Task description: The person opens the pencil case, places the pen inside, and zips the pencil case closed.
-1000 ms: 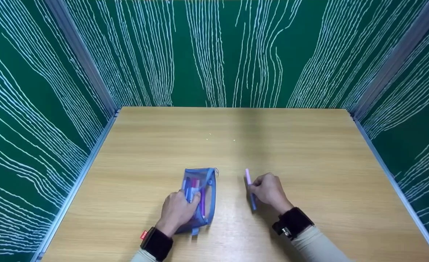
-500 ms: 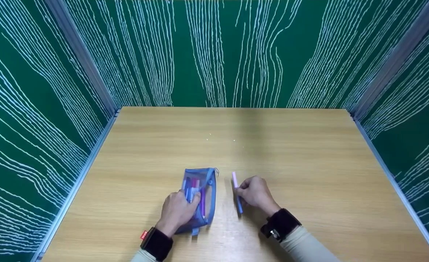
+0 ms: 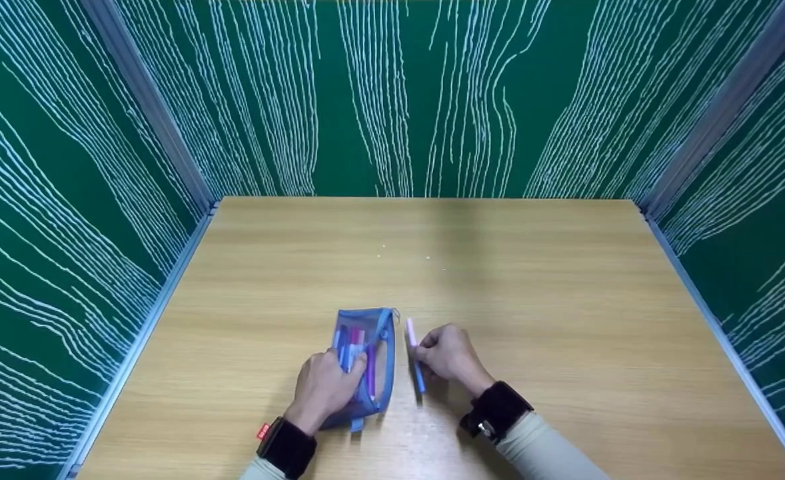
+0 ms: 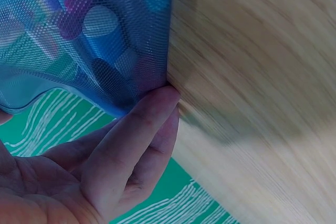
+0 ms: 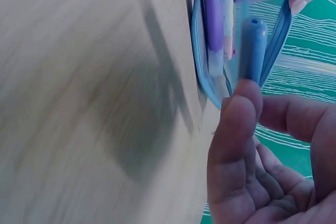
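My left hand point(image 3: 326, 387) grips a blue mesh pencil case point(image 3: 358, 319) on the table, thumb on top. In the left wrist view, my fingertips touch the lower corner of the case point(image 4: 118, 90), with several colourful pens showing through the mesh. The case's zip opening faces right, and a purple pen point(image 5: 213, 19) shows inside it. My right hand point(image 3: 449, 353) pinches a slim felt-tip pen point(image 3: 420, 379), pink at the far end and blue at the near end. In the head view it stands just right of the case. The blue end point(image 5: 253, 51) points towards the opening in the right wrist view.
The wooden table point(image 3: 532, 267) has a few tiny white specks point(image 3: 427, 257) beyond the case. Green walls point(image 3: 366, 100) with white wavy lines enclose it at the back and both sides, with grey posts point(image 3: 152, 107) at the corners.
My right hand has moved left with the felt-tip pen, bringing it close to the pencil case. The left hand and the case have stayed in place.
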`<action>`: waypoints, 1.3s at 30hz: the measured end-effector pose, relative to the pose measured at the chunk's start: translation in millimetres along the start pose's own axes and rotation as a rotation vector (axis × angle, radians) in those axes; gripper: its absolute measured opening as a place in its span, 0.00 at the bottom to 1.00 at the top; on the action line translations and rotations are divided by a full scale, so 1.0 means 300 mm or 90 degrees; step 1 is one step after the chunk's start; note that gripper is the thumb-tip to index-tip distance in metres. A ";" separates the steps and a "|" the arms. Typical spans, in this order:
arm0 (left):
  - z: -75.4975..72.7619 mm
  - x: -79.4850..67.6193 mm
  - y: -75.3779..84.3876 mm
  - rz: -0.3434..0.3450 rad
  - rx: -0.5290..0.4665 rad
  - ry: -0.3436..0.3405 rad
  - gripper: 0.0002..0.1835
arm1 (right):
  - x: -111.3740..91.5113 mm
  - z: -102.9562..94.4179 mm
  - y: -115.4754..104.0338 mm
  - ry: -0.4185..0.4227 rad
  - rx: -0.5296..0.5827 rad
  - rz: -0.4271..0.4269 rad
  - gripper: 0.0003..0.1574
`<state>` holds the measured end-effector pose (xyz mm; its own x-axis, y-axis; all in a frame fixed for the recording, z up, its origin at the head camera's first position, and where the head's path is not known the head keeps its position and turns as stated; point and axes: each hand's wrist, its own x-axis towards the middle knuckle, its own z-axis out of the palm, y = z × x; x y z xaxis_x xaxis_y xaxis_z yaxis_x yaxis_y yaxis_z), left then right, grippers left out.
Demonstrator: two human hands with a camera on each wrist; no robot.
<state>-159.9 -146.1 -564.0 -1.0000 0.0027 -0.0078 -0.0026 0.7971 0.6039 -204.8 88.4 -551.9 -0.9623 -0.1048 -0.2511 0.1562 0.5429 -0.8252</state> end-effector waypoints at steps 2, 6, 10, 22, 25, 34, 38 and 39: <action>0.000 0.000 0.000 0.001 0.002 0.000 0.23 | 0.000 0.011 -0.002 -0.009 0.004 -0.002 0.04; -0.002 0.000 0.001 -0.002 0.001 -0.004 0.23 | 0.001 0.035 -0.004 -0.029 0.014 0.000 0.06; -0.003 -0.001 0.002 -0.008 -0.007 -0.012 0.23 | 0.000 0.055 -0.011 -0.042 0.021 -0.003 0.05; 0.001 -0.001 0.002 -0.009 0.002 0.004 0.22 | 0.004 0.113 -0.029 -0.054 0.080 -0.008 0.05; 0.003 0.001 0.001 -0.007 0.004 0.005 0.22 | 0.008 0.126 -0.036 -0.051 0.098 0.001 0.07; 0.005 0.000 0.000 -0.009 -0.005 0.000 0.23 | 0.006 0.167 -0.050 -0.059 0.113 0.018 0.09; 0.004 -0.001 -0.001 -0.005 -0.006 0.000 0.23 | 0.005 0.184 -0.051 -0.060 0.123 0.014 0.09; 0.003 -0.001 -0.001 -0.003 -0.006 0.000 0.23 | 0.005 0.188 -0.052 -0.060 0.125 0.014 0.09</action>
<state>-159.4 -145.7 -564.9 -0.9999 -0.0004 -0.0109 -0.0070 0.7910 0.6117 -196.2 32.9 -568.0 -0.9344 -0.1775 -0.3088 0.2262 0.3740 -0.8994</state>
